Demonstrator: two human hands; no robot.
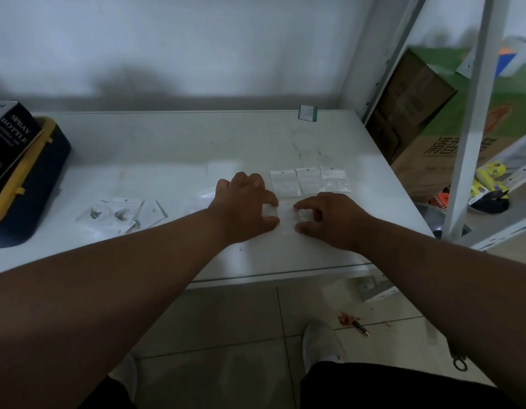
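On a white table (167,149), my left hand (244,205) and my right hand (329,219) face each other. Between their fingertips lies a small clear plastic bag (287,216), pinched at both ends by fingers and thumbs. Just beyond it, three similar small clear bags (310,181) lie flat in a row. To the left, a loose pile of clear bags with small metal parts (123,214) rests on the tabletop. Another empty clear bag (197,199) lies partly hidden behind my left hand.
A dark blue and yellow case (28,184) with a black "SPRAY BOTTLE" box (11,143) sits at the table's left edge. A small green-edged card (308,113) lies at the back. Metal shelving (474,113) with cardboard boxes (427,107) stands to the right. My shoe (323,343) is on the tiled floor.
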